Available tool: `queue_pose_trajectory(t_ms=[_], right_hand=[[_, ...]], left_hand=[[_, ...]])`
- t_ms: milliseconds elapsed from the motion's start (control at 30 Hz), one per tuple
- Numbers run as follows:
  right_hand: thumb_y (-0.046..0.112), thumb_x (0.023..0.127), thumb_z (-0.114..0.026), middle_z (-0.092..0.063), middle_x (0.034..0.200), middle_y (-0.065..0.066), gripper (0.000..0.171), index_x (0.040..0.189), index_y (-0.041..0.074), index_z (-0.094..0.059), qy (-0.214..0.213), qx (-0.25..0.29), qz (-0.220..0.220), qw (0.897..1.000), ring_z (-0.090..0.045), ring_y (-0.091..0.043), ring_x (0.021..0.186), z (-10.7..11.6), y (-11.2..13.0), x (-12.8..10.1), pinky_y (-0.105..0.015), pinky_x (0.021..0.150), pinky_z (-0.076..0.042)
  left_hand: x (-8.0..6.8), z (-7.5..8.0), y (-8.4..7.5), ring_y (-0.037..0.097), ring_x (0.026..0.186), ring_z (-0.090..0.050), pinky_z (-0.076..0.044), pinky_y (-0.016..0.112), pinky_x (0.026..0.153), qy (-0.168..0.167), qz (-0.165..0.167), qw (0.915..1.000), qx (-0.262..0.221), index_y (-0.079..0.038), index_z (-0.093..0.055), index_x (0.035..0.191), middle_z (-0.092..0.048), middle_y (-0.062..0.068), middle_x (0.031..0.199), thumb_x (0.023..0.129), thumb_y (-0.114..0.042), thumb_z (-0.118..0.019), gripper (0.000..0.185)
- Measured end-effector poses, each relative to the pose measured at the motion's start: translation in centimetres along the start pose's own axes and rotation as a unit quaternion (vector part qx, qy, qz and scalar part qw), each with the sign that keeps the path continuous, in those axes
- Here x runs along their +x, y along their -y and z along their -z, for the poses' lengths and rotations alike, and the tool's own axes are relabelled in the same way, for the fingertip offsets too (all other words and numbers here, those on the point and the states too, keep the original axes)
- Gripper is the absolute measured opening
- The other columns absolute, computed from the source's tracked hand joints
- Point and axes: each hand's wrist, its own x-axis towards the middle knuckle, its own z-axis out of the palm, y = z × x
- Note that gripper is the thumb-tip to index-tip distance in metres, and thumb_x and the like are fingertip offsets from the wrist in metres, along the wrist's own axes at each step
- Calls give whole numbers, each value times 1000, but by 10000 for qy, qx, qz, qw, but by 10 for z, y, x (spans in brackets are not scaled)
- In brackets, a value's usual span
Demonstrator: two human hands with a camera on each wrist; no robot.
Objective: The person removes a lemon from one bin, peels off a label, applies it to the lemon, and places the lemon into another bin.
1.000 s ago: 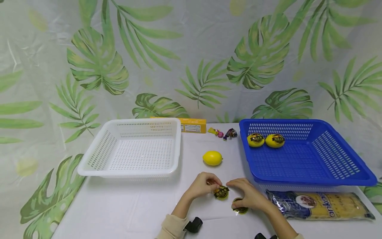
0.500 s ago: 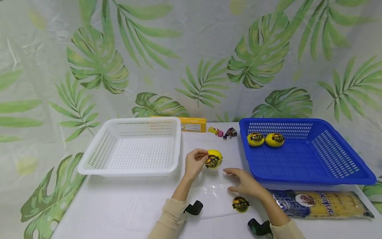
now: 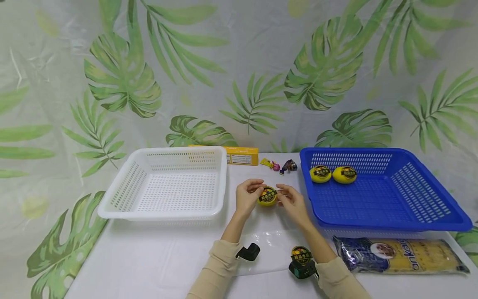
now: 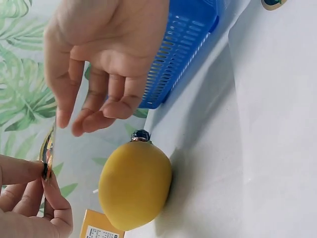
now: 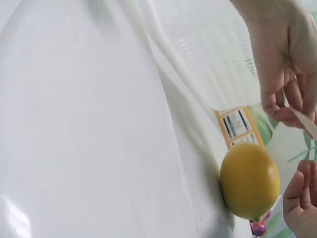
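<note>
A yellow lemon [image 3: 267,200] [image 4: 134,184] [image 5: 249,181] lies on the white table between two baskets. My left hand [image 3: 255,192] [image 4: 29,198] pinches a round black-and-yellow sticker [image 3: 268,194] [image 4: 48,151] [image 5: 306,123] by its edge, just over the lemon. My right hand [image 3: 284,195] [image 4: 94,99] hovers at the sticker's other side with loosely curled fingers; no frame shows it touching. A second sticker [image 3: 301,254] lies on a clear backing sheet [image 3: 269,245] near my right wrist.
An empty white basket [image 3: 168,182] stands on the left. The blue basket [image 3: 392,199] on the right holds two stickered lemons [image 3: 320,174] [image 3: 344,174]. A yellow box [image 3: 240,155] and candies [image 3: 280,167] lie behind, and a noodle packet [image 3: 401,255] at the front right.
My left hand peeled a sticker off the sheet and carried it up over the lemon. My right hand left the sheet and came up beside the lemon.
</note>
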Motion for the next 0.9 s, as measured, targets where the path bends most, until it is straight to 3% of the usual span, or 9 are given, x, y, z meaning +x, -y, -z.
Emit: queue_pose_trajectory(t_ms=[167, 300, 400, 500, 567, 667, 767, 900], right_hand=[[-15, 87, -45, -58, 94, -27, 28, 114, -18, -53, -211, 169, -78, 9996, -57, -6, 70, -5, 2, 2, -24, 63, -53], [-19, 82, -41, -57, 96, -33, 32, 111, -18, -53, -237, 138, 47, 9996, -58, -8, 71, -5, 0, 3, -21, 61, -51], [-19, 79, -44, -59, 97, -33, 33, 109, -16, -56, -358, -277, 157, 9989, -58, -16, 74, -3, -5, 3, -20, 62, -49], [-17, 74, -50, -59, 105, -29, 40, 112, -10, -58, -444, -1044, 186, 9934, -56, -28, 86, 0, -12, 3, -24, 68, -46], [-14, 69, -56, -55, 116, -26, 51, 120, -5, -56, -282, -1710, 149, 9848, -51, -35, 98, 2, -16, 3, -32, 77, -45], [-8, 65, -64, -45, 130, -25, 70, 132, 0, -46, 284, -2357, 146, 9713, -43, -41, 113, 5, -21, 4, -48, 90, -38], [-3, 64, -71, -42, 135, -27, 80, 138, -1, -39, 803, -2495, 204, 9648, -41, -43, 118, 6, -26, 6, -56, 99, -30], [1, 65, -78, -47, 131, -26, 81, 137, -2, -40, 973, -2447, 204, 9645, -43, -42, 120, 4, -33, 10, -55, 102, -31]], left_hand=[[-1, -1, 1, 46, 89, -63, -55, 33, 74, -34, 5, 10000, 56, 18, -62, 97, -64, 35, 92, 81, 16, -57, 17], [-2, -1, 2, 45, 89, -64, -54, 27, 74, -55, 15, 9998, 207, 17, -62, 96, -65, 33, 91, 81, 15, -57, 16], [-1, -1, 4, 45, 88, -64, -52, 20, 70, -95, 87, 9995, 301, 18, -62, 95, -65, 33, 90, 81, 15, -58, 15], [1, -2, 8, 45, 87, -64, -52, 18, 68, -145, 164, 9991, 359, 17, -62, 93, -65, 33, 89, 80, 16, -58, 14], [3, -3, 11, 44, 86, -65, -53, 20, 68, -177, 216, 9989, 377, 17, -62, 93, -65, 33, 89, 80, 16, -58, 14], [6, -5, 13, 44, 85, -65, -55, 26, 70, -221, 250, 9985, 445, 17, -63, 92, -65, 33, 88, 79, 17, -58, 14], [14, -9, 31, 38, 83, -68, -55, 27, 71, -292, 249, 9978, 545, 14, -64, 92, -68, 28, 85, 79, 15, -60, 14], [24, -13, 59, 27, 77, -70, -54, 22, 68, -383, 94, 9959, 812, 11, -65, 91, -70, 19, 81, 77, 13, -63, 15]])
